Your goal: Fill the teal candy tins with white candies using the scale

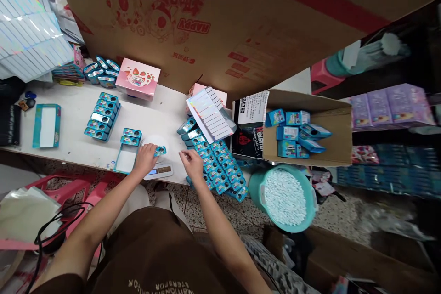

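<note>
My left hand [145, 158] is closed on a small teal box [160, 150] that sits on a small white digital scale [157, 168] at the table's front edge. My right hand [191, 162] hovers just right of the scale with its fingers curled in a pinch; what they hold, if anything, I cannot make out. Right of that hand lies a long pile of the same small teal boxes [220, 165]. A stack of holographic cards [211, 114] rests on top of that pile.
More teal boxes [101, 117] sit in rows on the white table [72, 115], with an open teal tray [47, 125] and a pink box [138, 78]. A cardboard box [339, 133] holds blue cartons. A teal basin of white pellets [284, 196] stands on the floor.
</note>
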Available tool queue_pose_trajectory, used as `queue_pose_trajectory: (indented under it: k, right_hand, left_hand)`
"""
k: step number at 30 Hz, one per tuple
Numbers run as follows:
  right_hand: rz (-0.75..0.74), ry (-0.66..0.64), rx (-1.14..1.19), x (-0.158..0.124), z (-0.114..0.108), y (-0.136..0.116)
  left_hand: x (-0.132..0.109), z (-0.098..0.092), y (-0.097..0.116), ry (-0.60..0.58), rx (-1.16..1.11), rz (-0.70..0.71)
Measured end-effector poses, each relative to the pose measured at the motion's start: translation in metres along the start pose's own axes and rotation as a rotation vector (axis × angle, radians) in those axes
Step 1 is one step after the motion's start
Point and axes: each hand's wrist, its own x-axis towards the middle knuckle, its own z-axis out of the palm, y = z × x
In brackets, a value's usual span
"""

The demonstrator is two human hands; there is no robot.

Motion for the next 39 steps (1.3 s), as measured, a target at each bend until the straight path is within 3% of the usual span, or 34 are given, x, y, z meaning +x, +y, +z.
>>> queue_pose_trajectory:
  k: [6, 10, 14, 21, 29, 34, 39]
  right_hand:
    - [0.104, 0.033, 0.022, -0.036, -0.004, 0.016]
    - [0.115, -0.009, 0.049, -0.047, 0.008, 0.011]
    - [0.087, -0.049, 0.060, -0.052, 0.015, 0.005]
    - [0.109, -0.013, 0.027, -0.060, 0.008, 0.006]
    - [0.179, 0.042, -0.008, -0.076, -0.006, 0.010]
    - [0.184, 0.056, -0.006, -0.086, -0.011, 0.013]
    - [0.201, 0.084, -0.005, -0.093, -0.016, 0.015]
  left_hand:
    - [-0.054, -0.052, -0.042, 0.015, 0.008, 0.007]
    - [-0.061, -0.070, -0.075, 0.011, 0.060, -0.014]
    - [-0.045, -0.064, -0.094, 0.005, 0.117, 0.007]
    - [-0.016, -0.045, -0.104, -0.040, 0.190, 0.134]
    - [-0.014, -0.039, -0.123, 0.032, 0.201, 0.130]
    - [-0.010, -0.043, -0.112, 0.148, 0.290, 0.077]
    - [0.009, -0.040, -0.100, 0.030, 0.307, 0.180]
